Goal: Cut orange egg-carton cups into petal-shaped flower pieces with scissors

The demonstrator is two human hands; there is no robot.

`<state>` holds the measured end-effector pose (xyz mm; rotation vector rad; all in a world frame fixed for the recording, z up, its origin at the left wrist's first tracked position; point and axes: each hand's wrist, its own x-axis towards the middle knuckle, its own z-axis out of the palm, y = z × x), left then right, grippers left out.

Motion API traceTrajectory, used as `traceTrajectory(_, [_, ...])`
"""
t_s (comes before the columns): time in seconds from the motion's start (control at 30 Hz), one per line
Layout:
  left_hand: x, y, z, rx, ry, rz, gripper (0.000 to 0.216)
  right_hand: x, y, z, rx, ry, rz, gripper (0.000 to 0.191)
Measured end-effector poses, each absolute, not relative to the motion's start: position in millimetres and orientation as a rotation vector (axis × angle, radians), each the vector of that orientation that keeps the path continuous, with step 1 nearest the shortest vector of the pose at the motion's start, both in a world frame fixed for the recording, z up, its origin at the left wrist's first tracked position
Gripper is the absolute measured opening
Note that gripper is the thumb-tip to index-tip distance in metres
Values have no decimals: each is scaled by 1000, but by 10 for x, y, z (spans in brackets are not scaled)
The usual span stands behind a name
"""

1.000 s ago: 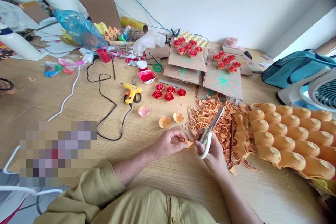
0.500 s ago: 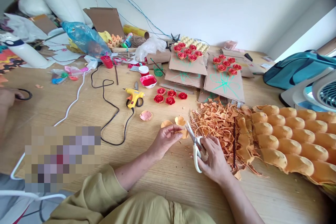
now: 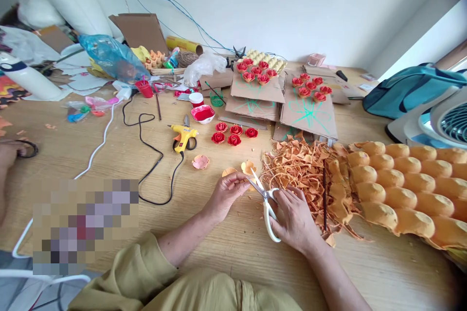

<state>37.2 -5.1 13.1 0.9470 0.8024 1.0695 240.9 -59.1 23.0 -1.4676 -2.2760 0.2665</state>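
Observation:
My left hand (image 3: 226,193) is closed in a pinch on a small orange piece of egg-tray card (image 3: 250,184), mostly hidden by the fingers. My right hand (image 3: 294,218) grips white-handled scissors (image 3: 265,200); their blades are parted and point up-left at that piece. Both hands hover low over the wooden table (image 3: 233,252) near its front edge. Just beyond my left hand lie two cut orange cups (image 3: 248,167) and a pink cup (image 3: 200,162).
A heap of orange card scraps (image 3: 297,165) and an orange egg tray (image 3: 404,187) lie right of my hands. A yellow glue gun (image 3: 183,134) with a black cord, red paper roses (image 3: 232,134), cardboard sheets (image 3: 308,109) and clutter fill the far side. Another person's hand (image 3: 10,150) shows at the left edge.
The scissors swung from pointing up-right, away from the piece, to pointing up-left with blades parted at the card piece in my left hand. Another person's hand came in at the left.

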Motion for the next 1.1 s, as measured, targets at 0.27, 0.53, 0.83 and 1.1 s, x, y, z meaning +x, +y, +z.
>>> traceTrajectory(0.27, [403,-92,182,994,758,1032,17,2396,-602,266,-1461,-2268,304,19])
traceTrajectory(0.53, [438,-122,205,1018,728,1022,19,2400,-602,268,-1442,-2289,263,20])
traceTrajectory(0.83, [441,-136,196,986,691,990,16,2401,-606,249,-1388,-2292,260,19])
traceTrajectory(1.1, [432,-148,170,985,653,972,15,2403,-612,254,-1322,-2268,310,19])
